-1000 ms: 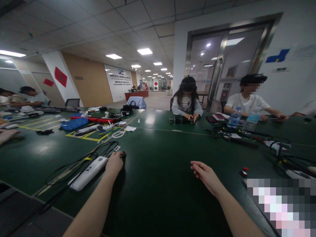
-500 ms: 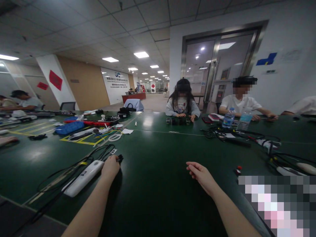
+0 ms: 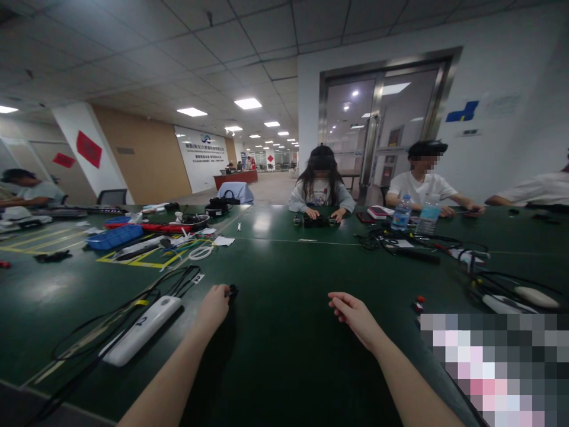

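My left hand (image 3: 214,308) is closed on a small black object (image 3: 233,292) above the green table, its kind too small and dark to make out. To its left lies a long white device (image 3: 144,332) marked "2", with black cables (image 3: 155,287) running beside it. My right hand (image 3: 353,317) hovers over the table on the other side, holding nothing that I can see; its fingers are loosely bent and the thumb lies apart from them.
Across the green table (image 3: 275,279) a person (image 3: 320,187) handles small dark blocks. Another person (image 3: 424,178) sits to the right, behind two water bottles (image 3: 402,213). Cables, a blue tray (image 3: 114,237) and tools spread at the left. A small red-and-black item (image 3: 418,303) lies at right.
My left hand has moved right, away from the white device, with the black object in it. My right hand has barely moved. The view has turned slightly right.
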A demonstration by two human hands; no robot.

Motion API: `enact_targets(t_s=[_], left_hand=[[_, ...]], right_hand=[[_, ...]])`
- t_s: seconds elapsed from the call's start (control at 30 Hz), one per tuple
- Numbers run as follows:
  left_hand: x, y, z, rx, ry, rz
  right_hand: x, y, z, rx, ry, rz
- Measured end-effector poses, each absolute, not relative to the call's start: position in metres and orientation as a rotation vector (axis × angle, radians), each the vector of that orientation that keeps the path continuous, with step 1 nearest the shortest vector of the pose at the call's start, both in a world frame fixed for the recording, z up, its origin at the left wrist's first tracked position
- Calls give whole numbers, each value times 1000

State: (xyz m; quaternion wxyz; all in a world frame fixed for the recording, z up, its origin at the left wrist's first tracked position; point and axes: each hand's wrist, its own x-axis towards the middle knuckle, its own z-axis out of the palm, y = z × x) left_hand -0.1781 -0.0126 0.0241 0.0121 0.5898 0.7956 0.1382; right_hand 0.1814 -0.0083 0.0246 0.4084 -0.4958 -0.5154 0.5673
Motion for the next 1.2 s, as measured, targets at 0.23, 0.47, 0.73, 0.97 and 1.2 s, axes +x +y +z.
enact_targets(t_s=[0.23, 0.47, 0.73, 0.97, 1.2], left_hand=[[-103, -6, 21, 2109, 2082, 507], [-29, -9, 29, 2087, 1843, 494], [1, -31, 38, 2181, 1606, 480], [-9, -33, 30, 2154, 1436, 573], [-9, -27, 23, 2078, 1383, 621]], right_hand=[[181, -8, 24, -1242, -1300, 1417], [178, -10, 26, -1279, -1360, 1349], [169, -14, 28, -1347, -1724, 1107], [161, -23, 35, -1309, -1947, 983], [157, -23, 33, -1329, -1953, 963]])
